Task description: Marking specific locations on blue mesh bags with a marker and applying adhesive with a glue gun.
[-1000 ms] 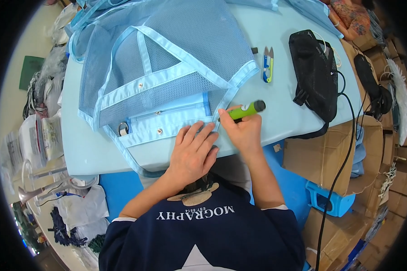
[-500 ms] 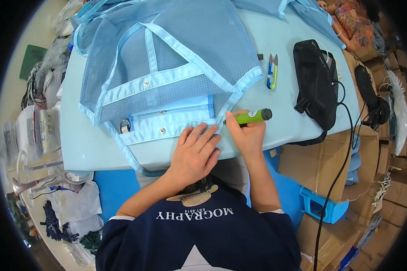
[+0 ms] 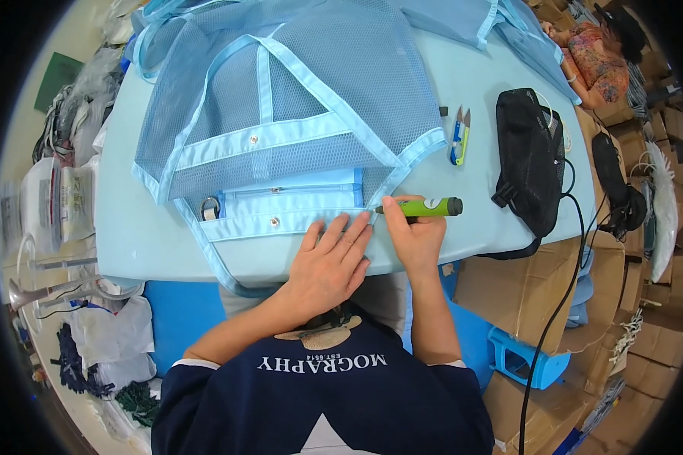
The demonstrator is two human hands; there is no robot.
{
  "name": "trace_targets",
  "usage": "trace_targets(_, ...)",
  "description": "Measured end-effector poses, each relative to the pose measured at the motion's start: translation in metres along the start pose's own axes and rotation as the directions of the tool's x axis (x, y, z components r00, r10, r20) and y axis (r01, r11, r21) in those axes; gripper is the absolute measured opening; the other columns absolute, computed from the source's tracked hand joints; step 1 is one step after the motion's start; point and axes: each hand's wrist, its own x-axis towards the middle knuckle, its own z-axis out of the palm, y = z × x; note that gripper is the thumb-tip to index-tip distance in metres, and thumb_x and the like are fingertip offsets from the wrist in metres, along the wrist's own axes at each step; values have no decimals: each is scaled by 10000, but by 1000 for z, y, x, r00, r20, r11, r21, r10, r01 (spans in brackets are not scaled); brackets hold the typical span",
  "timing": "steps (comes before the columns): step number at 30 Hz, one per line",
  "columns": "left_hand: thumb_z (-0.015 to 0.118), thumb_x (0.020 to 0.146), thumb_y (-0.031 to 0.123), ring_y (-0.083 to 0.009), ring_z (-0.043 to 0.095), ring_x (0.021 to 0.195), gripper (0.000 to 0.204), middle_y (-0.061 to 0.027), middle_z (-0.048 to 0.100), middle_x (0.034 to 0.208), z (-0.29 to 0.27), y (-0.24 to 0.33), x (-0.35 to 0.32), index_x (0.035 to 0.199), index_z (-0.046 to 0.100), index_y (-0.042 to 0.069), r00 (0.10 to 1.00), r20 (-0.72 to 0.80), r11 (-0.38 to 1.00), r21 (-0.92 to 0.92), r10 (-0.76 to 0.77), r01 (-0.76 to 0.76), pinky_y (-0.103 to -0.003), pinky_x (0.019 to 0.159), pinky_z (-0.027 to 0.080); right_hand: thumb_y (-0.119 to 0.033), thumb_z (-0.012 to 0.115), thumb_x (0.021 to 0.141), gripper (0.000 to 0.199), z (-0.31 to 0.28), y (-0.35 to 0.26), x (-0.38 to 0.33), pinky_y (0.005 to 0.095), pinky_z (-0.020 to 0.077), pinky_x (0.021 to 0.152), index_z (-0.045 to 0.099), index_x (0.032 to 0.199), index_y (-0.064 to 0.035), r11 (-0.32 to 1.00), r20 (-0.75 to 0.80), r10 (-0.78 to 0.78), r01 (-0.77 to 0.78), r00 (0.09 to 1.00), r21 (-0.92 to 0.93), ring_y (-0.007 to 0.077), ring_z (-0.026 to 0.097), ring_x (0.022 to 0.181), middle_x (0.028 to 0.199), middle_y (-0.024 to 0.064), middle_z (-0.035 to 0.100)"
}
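A light-blue mesh tote bag [image 3: 319, 83] lies spread over the table, with pale blue trim, straps and metal snaps. Its zipped inner pocket [image 3: 296, 199] shows below the mesh opening. My left hand [image 3: 328, 258] rests flat, fingers apart, its fingertips on the lower trim band [image 3: 243, 226]. In my right hand [image 3: 416, 239] is a green marker pen [image 3: 430, 207], held sideways with its dark end to the right. The pen's tip points left at the right end of the trim band; whether it touches the fabric I cannot tell.
Small thread snips [image 3: 460, 136] lie right of the bag, near a black mesh pouch [image 3: 530, 163] with a cable. Cardboard boxes [image 3: 524, 288] and a blue plastic stool [image 3: 525, 360] stand at the right. Plastic bags [image 3: 129, 334] lie left. Another person [image 3: 596, 61] is at the far right.
The view has shifted slightly. My right hand has turned the marker pen closer to level, its tip still by the trim's right end. My left hand stays on the trim.
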Motion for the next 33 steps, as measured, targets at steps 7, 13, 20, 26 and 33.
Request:
trace_targets(7, 608, 783, 256, -278, 458, 1073, 469, -68, 480, 1307, 4, 13, 2, 1186, 533, 29, 999, 14, 973, 227, -43, 38, -495, 958, 296, -63, 695, 784, 129, 0, -2, -3, 210, 416, 512, 618, 780, 40, 998, -25, 22, -20, 999, 58, 65, 533, 582, 673, 34, 617)
trace_targets(13, 591, 788, 291, -278, 465, 1044, 420, -84, 513, 1255, 6, 12, 0, 1117, 580, 30, 998, -52, 967, 253, -30, 42, -507, 998, 247, -49, 705, 768, 124, 0, 2, -3, 210, 415, 505, 614, 761, 35, 998, 45, -40, 42, 998, -41, 62, 528, 572, 656, 31, 611)
trace_targets(20, 617, 780, 271, -281, 473, 1035, 448, -60, 506, 1273, 6, 7, -1, 1157, 547, 38, 997, -48, 988, 137, -59, 65, -539, 1000, 222, -37, 704, 758, 118, 0, 6, -1, 219, 419, 485, 611, 764, 35, 996, 21, -28, 30, 999, -87, 66, 527, 555, 631, 27, 599)
trace_targets(26, 624, 780, 259, -279, 478, 1025, 460, -42, 495, 1296, 6, 9, -4, 1177, 530, 47, 996, -46, 993, 86, -81, 84, -548, 1002, 207, -32, 697, 761, 110, -1, 1, -4, 218, 420, 482, 607, 761, 32, 999, -13, 7, -7, 1000, -53, 65, 529, 554, 625, 26, 592)
trace_targets(33, 631, 775, 261, -265, 480, 1016, 438, -40, 502, 1291, 9, 5, -4, 1151, 558, 50, 993, -92, 993, 83, -75, 83, -529, 1013, 198, -33, 688, 775, 108, 1, -2, -3, 212, 420, 496, 605, 786, 35, 1000, 32, 10, -10, 999, -11, 65, 528, 571, 654, 32, 597)
